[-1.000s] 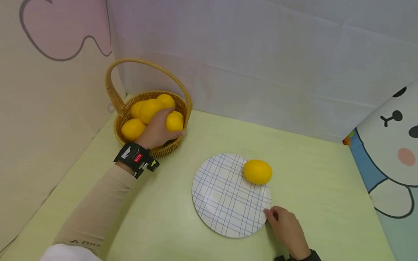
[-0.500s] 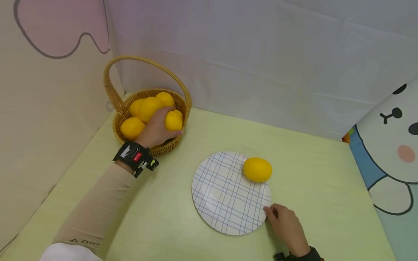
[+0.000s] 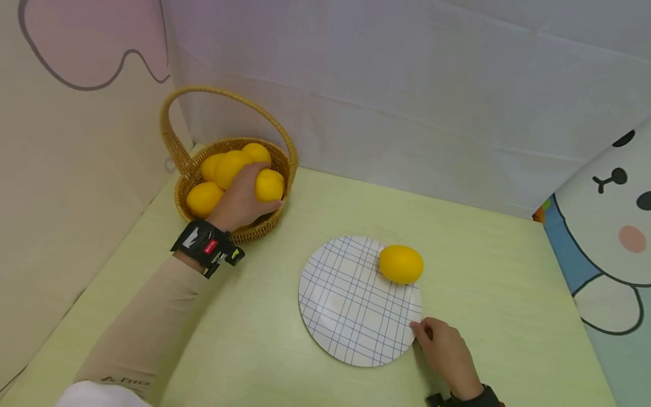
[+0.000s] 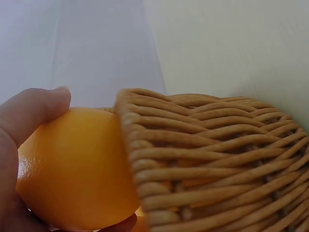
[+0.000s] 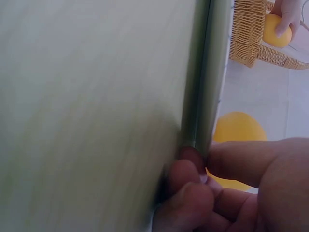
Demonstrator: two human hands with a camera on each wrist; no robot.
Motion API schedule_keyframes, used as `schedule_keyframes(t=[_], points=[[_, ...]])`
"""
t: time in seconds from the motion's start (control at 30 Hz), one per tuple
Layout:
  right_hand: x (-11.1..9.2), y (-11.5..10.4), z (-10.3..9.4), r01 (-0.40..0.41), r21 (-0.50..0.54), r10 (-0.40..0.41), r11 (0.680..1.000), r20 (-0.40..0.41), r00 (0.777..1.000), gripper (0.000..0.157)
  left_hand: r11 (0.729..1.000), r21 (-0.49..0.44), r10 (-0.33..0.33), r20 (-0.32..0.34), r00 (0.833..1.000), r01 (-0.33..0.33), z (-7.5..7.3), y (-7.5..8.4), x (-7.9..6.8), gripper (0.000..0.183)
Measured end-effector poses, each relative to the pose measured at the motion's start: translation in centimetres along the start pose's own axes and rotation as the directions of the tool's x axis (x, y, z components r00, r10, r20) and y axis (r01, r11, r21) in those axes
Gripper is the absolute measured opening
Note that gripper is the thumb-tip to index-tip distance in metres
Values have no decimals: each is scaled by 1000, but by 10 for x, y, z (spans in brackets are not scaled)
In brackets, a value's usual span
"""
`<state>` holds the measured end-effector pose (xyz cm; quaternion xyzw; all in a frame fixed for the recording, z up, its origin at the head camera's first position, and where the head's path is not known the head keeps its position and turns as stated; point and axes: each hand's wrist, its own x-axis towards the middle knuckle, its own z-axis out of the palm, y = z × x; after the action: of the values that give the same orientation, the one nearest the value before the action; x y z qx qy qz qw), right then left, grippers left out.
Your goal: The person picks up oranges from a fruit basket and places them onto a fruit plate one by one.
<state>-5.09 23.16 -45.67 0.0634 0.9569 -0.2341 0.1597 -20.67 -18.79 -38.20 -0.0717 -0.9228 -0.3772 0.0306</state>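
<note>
My left hand (image 3: 240, 199) reaches into the wicker basket (image 3: 260, 230) at the back left and grips a lemon (image 3: 269, 185) near its right rim. Up close in the left wrist view, the thumb lies over that lemon (image 4: 79, 169) and fingertips show beneath it, beside the woven wall (image 4: 207, 159). My right hand (image 3: 450, 355) pinches the right edge of a round white plate (image 3: 351, 305) with blue grid lines. Another lemon (image 3: 401, 264) rests at the plate's upper right edge. In the right wrist view, thumb and fingers (image 5: 186, 198) meet on the rim.
Several more lemons (image 3: 205, 199) lie in the basket, partly hidden by the left hand. A tall handle (image 3: 224, 93) arches over them. The pale green table (image 3: 498, 282) meets a white backdrop (image 3: 407, 102) behind and a printed panel (image 3: 610, 237) at right.
My left wrist has shifted slightly left, and the gripped lemon sits a touch higher. The head view has tilted a little. The right hand, plate and lemon on it keep their places.
</note>
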Motion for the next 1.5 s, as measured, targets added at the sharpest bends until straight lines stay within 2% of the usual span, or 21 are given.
schedule_keyframes(t=[0.3,0.47,0.63,0.73,0.87,1.07,1.3,1.5], points=[[-1,1,-1,13,7,-13,1000,-8,1000,27,998,6,55,-14,998,-54,-3,23,-9,85],[-1,1,-1,0,18,0,1000,3,1000,26,993,-12,118,-20,993,-119,-1,38,-16,79],[-1,0,-2,-4,15,4,1000,8,1000,26,986,-26,168,25,985,-167,4,55,-22,83],[0,0,-2,0,12,0,1000,6,1000,26,979,-4,202,69,977,-203,11,66,-26,85],[0,0,-2,-9,9,9,1000,8,1000,26,964,8,263,133,956,-266,25,77,-28,83],[1,-2,-3,-21,14,21,1000,19,1000,25,939,22,327,242,913,-343,60,92,-31,83],[0,-2,-3,-9,12,9,1000,13,1000,25,924,-18,360,382,851,-383,99,106,-33,84],[-2,-1,-3,16,18,-16,1000,-1,1000,26,910,-45,388,434,813,-411,123,114,-35,82]])
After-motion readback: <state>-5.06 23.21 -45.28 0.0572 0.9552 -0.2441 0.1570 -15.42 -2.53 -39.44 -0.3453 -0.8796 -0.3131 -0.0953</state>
